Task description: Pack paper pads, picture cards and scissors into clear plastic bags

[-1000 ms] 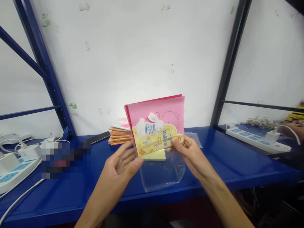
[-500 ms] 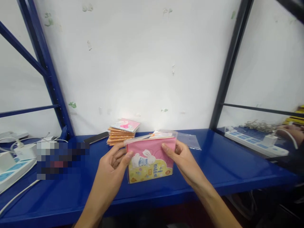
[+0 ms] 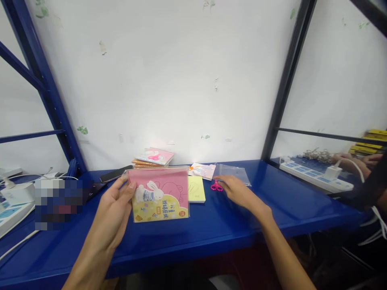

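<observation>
My left hand grips the left edge of a clear bag with a pink and yellow paper-craft booklet inside, printed with a white rabbit. The booklet is held upright above the blue table. My right hand is closed at a pair of pink scissors, its fingers over the blade end while the handle loops point toward me. Partly behind the booklet lies a yellow paper pad. An empty clear bag and a pale printed packet lie farther back.
A stack of bagged booklets stands near the wall, with a black phone to its left. White power strips and cables lie on both sides. Blue metal posts frame the table. Another person's hand shows at far right.
My right hand has let go of the bagged booklet and moved to the pink scissors. My left hand has carried the booklet leftward, uncovering the yellow pad and scissors.
</observation>
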### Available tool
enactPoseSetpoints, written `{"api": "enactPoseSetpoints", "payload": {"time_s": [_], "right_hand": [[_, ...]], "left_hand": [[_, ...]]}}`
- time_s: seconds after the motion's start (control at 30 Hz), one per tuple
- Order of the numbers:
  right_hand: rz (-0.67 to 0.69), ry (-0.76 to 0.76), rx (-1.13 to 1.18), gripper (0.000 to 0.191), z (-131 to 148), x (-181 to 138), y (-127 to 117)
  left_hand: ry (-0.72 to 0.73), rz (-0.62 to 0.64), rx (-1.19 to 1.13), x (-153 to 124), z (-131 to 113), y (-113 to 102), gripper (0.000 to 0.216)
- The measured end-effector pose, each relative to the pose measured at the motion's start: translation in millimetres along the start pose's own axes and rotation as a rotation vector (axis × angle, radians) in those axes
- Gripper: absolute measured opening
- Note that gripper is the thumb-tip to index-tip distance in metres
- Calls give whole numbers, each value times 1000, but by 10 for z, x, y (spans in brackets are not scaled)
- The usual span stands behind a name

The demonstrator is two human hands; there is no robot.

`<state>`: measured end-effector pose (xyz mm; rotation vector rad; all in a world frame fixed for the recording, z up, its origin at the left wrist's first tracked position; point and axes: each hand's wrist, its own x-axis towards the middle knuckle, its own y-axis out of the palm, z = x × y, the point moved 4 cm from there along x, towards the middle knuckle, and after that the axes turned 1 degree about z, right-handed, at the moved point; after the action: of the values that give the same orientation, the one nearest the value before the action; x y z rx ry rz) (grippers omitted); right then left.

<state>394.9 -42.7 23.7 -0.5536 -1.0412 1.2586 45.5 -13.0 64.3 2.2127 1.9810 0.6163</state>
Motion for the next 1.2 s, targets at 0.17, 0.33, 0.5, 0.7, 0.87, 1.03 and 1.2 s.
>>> {"api": "enactPoseSetpoints", "payload": {"time_s": [0.17, 0.33, 0.5, 0.7, 0.87, 1.03, 1.2], "right_hand": [[125, 23, -11, 27, -161, 28, 165], [215, 24, 40, 8, -137, -26, 111], [247, 34, 141, 18, -105, -76, 111], [249, 49, 209, 36, -121, -87, 107], [128, 64, 244, 43, 29, -77, -74], [-205, -24, 393, 29, 510, -333, -542], [-67, -219, 346, 17, 1065, -619, -550]], "left_hand": [[-4, 27, 8, -53, 184, 213, 53], [39, 13, 65, -63, 353, 283, 48], [34, 80, 83, -93, 351, 342, 46], [107, 66, 229, -83, 322, 342, 46], [92, 79, 242, -97, 312, 314, 39], [85, 103, 270, -121, 285, 296, 28], [79, 95, 312, -141, 263, 301, 25]]}}
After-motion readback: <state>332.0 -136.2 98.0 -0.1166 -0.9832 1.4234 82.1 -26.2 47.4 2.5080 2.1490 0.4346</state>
